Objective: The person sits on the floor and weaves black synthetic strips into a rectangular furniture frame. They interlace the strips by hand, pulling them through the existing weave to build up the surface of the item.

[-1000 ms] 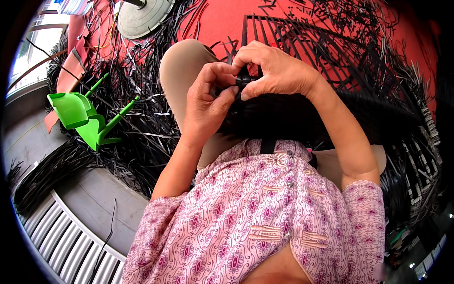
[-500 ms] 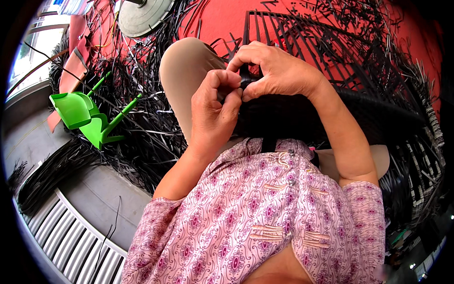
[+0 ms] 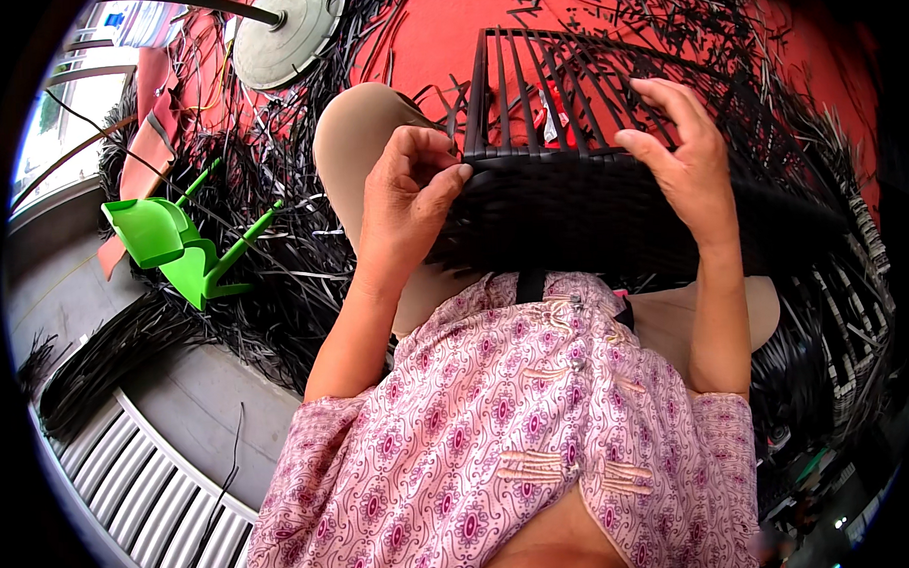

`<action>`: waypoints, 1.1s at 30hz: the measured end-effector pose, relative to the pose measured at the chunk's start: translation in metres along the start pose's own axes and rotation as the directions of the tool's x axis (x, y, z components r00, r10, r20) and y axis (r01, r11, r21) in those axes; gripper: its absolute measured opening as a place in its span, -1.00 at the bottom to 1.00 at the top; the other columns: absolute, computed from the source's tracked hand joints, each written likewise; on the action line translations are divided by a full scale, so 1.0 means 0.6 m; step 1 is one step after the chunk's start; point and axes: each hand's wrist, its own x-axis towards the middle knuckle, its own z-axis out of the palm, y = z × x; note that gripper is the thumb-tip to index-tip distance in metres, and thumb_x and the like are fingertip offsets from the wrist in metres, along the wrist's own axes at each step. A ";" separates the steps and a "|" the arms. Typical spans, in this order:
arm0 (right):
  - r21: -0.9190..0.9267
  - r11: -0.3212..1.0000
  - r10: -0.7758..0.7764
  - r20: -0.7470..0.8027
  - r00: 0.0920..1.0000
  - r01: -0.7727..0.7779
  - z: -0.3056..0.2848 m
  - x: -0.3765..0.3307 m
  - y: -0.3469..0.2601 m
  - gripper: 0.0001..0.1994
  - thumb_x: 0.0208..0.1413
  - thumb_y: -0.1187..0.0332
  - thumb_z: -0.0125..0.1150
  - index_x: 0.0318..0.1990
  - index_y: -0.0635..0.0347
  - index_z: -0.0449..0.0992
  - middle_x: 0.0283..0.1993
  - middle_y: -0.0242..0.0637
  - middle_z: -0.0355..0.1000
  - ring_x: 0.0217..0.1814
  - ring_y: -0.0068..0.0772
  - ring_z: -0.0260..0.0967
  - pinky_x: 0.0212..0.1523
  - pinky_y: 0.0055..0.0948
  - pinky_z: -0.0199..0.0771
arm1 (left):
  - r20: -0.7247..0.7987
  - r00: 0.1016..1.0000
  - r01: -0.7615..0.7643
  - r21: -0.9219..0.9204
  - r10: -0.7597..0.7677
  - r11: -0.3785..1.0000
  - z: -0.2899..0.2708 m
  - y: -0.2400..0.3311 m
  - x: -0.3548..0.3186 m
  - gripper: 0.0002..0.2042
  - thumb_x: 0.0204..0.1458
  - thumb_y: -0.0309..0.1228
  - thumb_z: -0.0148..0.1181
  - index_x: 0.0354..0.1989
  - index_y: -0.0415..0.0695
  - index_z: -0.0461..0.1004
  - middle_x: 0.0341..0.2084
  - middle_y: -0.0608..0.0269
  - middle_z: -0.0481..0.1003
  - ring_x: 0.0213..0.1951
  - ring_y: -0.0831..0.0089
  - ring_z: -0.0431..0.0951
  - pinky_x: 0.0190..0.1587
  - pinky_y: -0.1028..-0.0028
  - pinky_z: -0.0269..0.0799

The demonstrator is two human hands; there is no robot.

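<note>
A black woven panel (image 3: 562,215) lies across my lap, its lower part densely woven and its far part an open row of bare black bars (image 3: 501,92). My left hand (image 3: 404,201) is closed at the panel's left edge, thumb and forefinger pinching where the weave meets the bars. Over the right part of the panel hovers my right hand (image 3: 689,166), its thumb and fingers spread with nothing seen between them. The panel's near edge sits in dark shadow above my legs.
Loose black strips (image 3: 302,229) lie heaped to the left, with more scattered over the red floor covering (image 3: 436,34). A green plastic chair-like piece (image 3: 157,234) rests on the heap. At far left are a round grey base (image 3: 286,50) with a pole and a white slatted bench (image 3: 147,495).
My right hand has moved right, away from my left hand, and its fingers have spread. My left hand has shifted slightly left and down, uncovering more of the panel.
</note>
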 end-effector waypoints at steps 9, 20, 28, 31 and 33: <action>-0.311 0.948 0.105 0.091 0.990 -0.072 -0.102 -0.091 0.081 -0.48 0.11 -0.13 0.32 0.01 0.10 0.60 0.05 -0.31 0.56 0.14 -0.20 0.42 0.19 -0.25 0.27 | 0.107 0.993 0.057 0.011 -0.058 0.998 -0.002 0.003 0.010 -0.77 0.08 -0.62 0.33 -0.12 -0.23 0.46 -0.35 0.37 0.50 -0.30 0.64 0.50 -0.17 0.59 0.48; -0.372 0.927 0.010 0.134 0.991 0.041 -0.111 -0.092 0.083 -0.35 -0.06 -0.13 0.46 0.09 0.13 0.57 0.08 -0.28 0.56 0.15 -0.20 0.43 0.19 -0.20 0.28 | 0.214 0.828 -0.512 0.665 0.518 0.543 0.067 0.058 -0.021 -0.68 0.05 -0.56 0.21 0.02 -0.10 0.50 -0.06 0.12 0.51 0.04 0.12 0.49 0.11 0.20 0.30; -0.045 0.982 -0.168 0.246 0.955 0.184 -0.068 -0.035 0.039 -0.46 -0.11 0.07 0.53 0.00 0.17 0.59 0.02 -0.26 0.54 0.12 -0.16 0.46 0.16 -0.25 0.41 | 0.408 0.810 -0.585 0.505 0.421 0.635 0.134 0.065 0.012 -0.64 0.00 -0.49 0.33 0.02 -0.07 0.51 -0.23 0.20 0.52 -0.09 0.14 0.49 0.01 0.22 0.35; 0.034 0.963 -0.264 0.303 0.916 0.266 -0.024 -0.026 0.037 -0.54 -0.17 0.19 0.55 -0.09 0.18 0.61 -0.16 -0.29 0.52 -0.04 -0.17 0.43 0.08 -0.26 0.42 | 0.402 0.791 -0.612 0.486 0.461 0.625 0.141 0.056 0.017 -0.63 -0.03 -0.52 0.34 0.00 -0.07 0.52 -0.23 0.21 0.53 -0.11 0.15 0.50 -0.01 0.24 0.36; 0.012 0.965 -0.252 0.312 0.916 0.262 -0.013 -0.021 0.034 -0.56 -0.20 0.22 0.56 -0.13 0.17 0.62 -0.21 -0.30 0.50 -0.07 -0.18 0.42 0.06 -0.28 0.42 | 0.399 0.776 -0.630 0.465 0.488 0.622 0.144 0.053 0.018 -0.62 -0.05 -0.53 0.34 0.00 -0.07 0.52 -0.24 0.23 0.53 -0.11 0.16 0.49 -0.02 0.24 0.36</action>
